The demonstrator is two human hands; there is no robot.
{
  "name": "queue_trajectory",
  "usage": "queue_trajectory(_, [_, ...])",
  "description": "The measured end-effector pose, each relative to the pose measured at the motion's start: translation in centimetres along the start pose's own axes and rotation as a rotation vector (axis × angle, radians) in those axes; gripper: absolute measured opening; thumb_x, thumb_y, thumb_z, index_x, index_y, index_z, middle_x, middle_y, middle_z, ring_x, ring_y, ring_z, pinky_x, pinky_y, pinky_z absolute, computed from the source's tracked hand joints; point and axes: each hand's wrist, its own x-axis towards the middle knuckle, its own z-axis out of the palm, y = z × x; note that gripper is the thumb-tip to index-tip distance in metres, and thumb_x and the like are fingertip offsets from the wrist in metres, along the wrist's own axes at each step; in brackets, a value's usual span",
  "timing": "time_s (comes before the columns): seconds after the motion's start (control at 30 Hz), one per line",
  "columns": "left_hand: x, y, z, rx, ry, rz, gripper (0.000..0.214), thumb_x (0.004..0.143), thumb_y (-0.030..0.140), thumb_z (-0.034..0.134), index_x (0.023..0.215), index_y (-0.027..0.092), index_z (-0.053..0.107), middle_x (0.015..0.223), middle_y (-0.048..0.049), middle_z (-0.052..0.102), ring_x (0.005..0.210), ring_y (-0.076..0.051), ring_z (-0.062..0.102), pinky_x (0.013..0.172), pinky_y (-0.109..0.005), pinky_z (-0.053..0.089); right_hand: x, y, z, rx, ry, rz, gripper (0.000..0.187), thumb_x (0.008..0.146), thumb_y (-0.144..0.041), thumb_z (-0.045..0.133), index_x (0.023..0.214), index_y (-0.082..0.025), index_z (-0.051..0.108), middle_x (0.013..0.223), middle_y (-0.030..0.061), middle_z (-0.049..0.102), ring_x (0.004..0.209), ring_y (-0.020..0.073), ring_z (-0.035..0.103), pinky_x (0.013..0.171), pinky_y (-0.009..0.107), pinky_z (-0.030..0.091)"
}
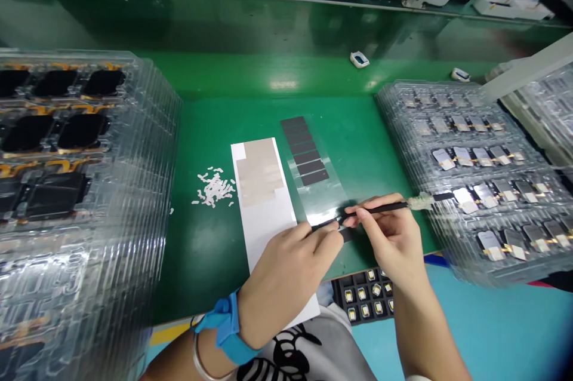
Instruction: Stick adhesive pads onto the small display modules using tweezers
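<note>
Holding a slim black tool clamped in the right hand, the left hand pinching a thin dark strip over clear film on the green worktop; strip looks light and flimsy, best taken by its edge.

Your bench mat is a glossy green, and the wrist strap by your left hand is bright blue. That black stick in your right hand has a fuzzy white wrap near its end. Nearby, dark grey strips run in a row on clear film, the white sheet carries beige patches, and your shirt is grey with a bold black print
</note>
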Motion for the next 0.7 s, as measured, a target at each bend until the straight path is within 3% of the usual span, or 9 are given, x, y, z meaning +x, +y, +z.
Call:
queue_trajectory(0.17, [0.52,0.51,-0.14,0.034,-0.029,-0.056,0.021,0.097,0.001,0.044,0.104,0.018,0.054,0.075,0.0,0.062,0.065,-0.022,0.059,0.052,-0.034,0.046,-0.09,0.1,-0.12,0.025,0.007,0.0,0.01,0.094,-0.019,0.068,0.098,-0.022,0.059,0.087,0.0009,0.075,0.07,0.0107,0.075,0.067,0.02,0.063])
queue_trajectory(0.43, [0.67,0.38,-0.2,0.006,-0.052,-0.103,0.025,0.097,0.001,0.043,0.111,0.02,0.052,0.092,-0.0028,0.072,0.076,-0.024,0.069,0.057,-0.034,0.051,0.07,0.27,-0.11,0.037,0.066,-0.024,0.01,0.094,-0.019,0.069,0.097,-0.021,0.059,0.087,0.0005,0.074,0.068,0.01,0.074,0.065,0.02,0.063])
queue_trajectory(0.7, [0.6,0.15,-0.05,-0.064,-0.022,-0.13,0.017,0.101,0.007,0.048,0.113,0.02,0.049,0.104,-0.0047,0.074,0.085,-0.024,0.072,0.064,-0.034,0.056,0.19,-0.03,-0.2,0.031,0.027,0.002,0.009,0.094,-0.025,0.069,0.094,-0.021,0.06,0.084,0.0018,0.074,0.066,0.0108,0.073,0.063,0.021,0.062])
